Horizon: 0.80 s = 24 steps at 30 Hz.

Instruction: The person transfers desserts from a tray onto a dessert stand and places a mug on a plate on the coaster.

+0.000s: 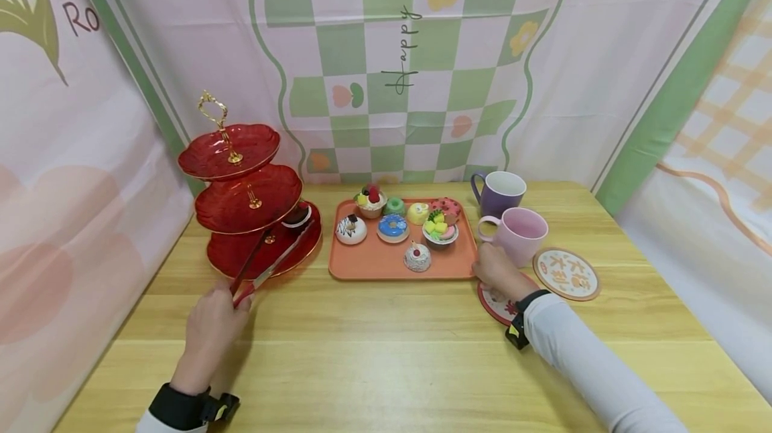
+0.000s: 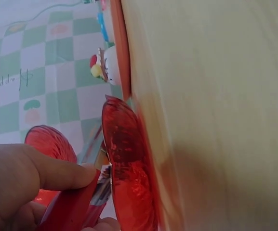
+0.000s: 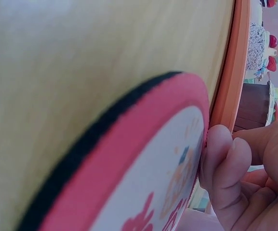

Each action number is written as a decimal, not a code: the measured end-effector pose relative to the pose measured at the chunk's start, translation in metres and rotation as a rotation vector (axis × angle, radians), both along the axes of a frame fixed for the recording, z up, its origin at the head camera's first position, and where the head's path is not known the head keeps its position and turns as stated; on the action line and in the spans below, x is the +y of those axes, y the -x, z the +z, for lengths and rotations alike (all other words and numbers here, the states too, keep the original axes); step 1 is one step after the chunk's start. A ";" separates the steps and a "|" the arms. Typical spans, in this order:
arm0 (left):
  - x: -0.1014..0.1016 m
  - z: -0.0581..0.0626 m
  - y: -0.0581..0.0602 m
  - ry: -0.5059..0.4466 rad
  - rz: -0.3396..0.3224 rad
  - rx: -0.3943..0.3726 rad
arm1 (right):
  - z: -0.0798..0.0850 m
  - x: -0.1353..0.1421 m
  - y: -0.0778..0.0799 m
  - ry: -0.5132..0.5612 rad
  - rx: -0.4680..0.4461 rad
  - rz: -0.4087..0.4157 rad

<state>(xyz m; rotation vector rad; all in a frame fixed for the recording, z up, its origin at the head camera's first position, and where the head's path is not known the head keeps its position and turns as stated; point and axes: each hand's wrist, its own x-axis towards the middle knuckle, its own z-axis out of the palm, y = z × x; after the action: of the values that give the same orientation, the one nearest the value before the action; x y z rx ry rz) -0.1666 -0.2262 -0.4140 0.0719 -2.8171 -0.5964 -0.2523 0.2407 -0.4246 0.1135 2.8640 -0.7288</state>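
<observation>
My left hand (image 1: 216,319) grips red-handled tongs (image 1: 279,262) over the lowest plate of a red three-tier stand (image 1: 244,208). The tongs' arms are spread, their ends close to a dark-topped pastry in a white cup (image 1: 297,216) on that plate. In the left wrist view, thumb and fingers wrap the red handles (image 2: 73,204). My right hand (image 1: 497,267) pinches the front right corner of an orange tray (image 1: 376,271), over a red-rimmed round coaster (image 1: 491,302). In the right wrist view, the curled fingers (image 3: 235,163) meet the tray's edge (image 3: 230,91) beside the coaster's rim.
The tray carries several toy sweets, among them a blue doughnut (image 1: 393,226), a white doughnut (image 1: 351,229) and a fruit cup (image 1: 440,230). A pink mug (image 1: 521,235), a purple mug (image 1: 499,195) and a white coaster (image 1: 567,274) stand on the right. A patterned cloth (image 1: 392,51) hangs behind.
</observation>
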 end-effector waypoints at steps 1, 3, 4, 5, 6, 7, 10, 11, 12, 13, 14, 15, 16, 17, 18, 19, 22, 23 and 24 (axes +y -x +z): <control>0.001 0.001 -0.001 0.002 0.001 -0.002 | 0.000 0.000 0.000 0.003 0.003 0.002; 0.002 0.002 -0.002 0.003 -0.001 -0.004 | -0.001 0.000 0.000 0.000 0.016 0.010; 0.002 0.003 -0.003 0.004 -0.004 -0.004 | -0.001 0.000 -0.001 -0.002 0.025 0.014; 0.003 0.003 -0.004 0.001 -0.005 -0.002 | -0.001 0.000 -0.001 -0.004 0.034 0.020; 0.003 0.004 -0.005 0.000 -0.008 0.003 | -0.001 0.001 -0.001 -0.005 0.043 0.026; 0.003 0.004 -0.006 0.000 -0.009 0.003 | -0.002 0.001 -0.001 -0.004 0.049 0.029; 0.003 0.005 -0.009 -0.015 0.000 -0.011 | -0.002 0.001 -0.002 -0.008 0.064 0.040; 0.003 0.005 -0.010 -0.023 0.006 -0.020 | -0.002 0.001 -0.002 -0.008 0.064 0.042; 0.003 0.005 -0.011 -0.030 0.007 -0.029 | -0.002 0.001 -0.002 -0.004 0.061 0.042; 0.003 0.006 -0.012 -0.039 0.011 -0.038 | -0.003 0.001 -0.002 -0.006 0.062 0.044; 0.002 0.006 -0.013 -0.047 0.015 -0.047 | -0.003 0.002 -0.002 -0.008 0.062 0.046; 0.002 0.006 -0.014 -0.054 0.018 -0.053 | -0.003 0.002 -0.002 -0.005 0.059 0.044; 0.002 0.006 -0.015 -0.061 0.022 -0.060 | -0.003 0.002 -0.002 0.000 0.055 0.043; 0.002 0.006 -0.016 -0.065 0.025 -0.064 | -0.002 0.002 -0.002 0.001 0.052 0.040; 0.002 0.006 -0.017 -0.068 0.026 -0.067 | -0.002 0.002 -0.002 0.005 0.052 0.040; 0.001 0.006 -0.018 -0.069 0.030 -0.069 | -0.002 0.002 -0.002 0.006 0.053 0.043; 0.000 0.007 -0.021 -0.071 0.033 -0.082 | -0.001 0.002 -0.003 0.013 0.047 0.041; 0.000 0.007 -0.022 -0.071 0.031 -0.086 | -0.001 0.002 -0.003 0.013 0.047 0.042; -0.001 0.008 -0.024 -0.071 0.031 -0.092 | -0.001 0.002 -0.003 0.014 0.048 0.042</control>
<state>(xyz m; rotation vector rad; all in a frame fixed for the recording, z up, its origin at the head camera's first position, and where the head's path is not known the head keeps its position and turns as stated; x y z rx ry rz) -0.1431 -0.2271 -0.4062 0.1607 -2.8769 -0.7032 -0.2498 0.2425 -0.4255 0.0343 2.8965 -0.7529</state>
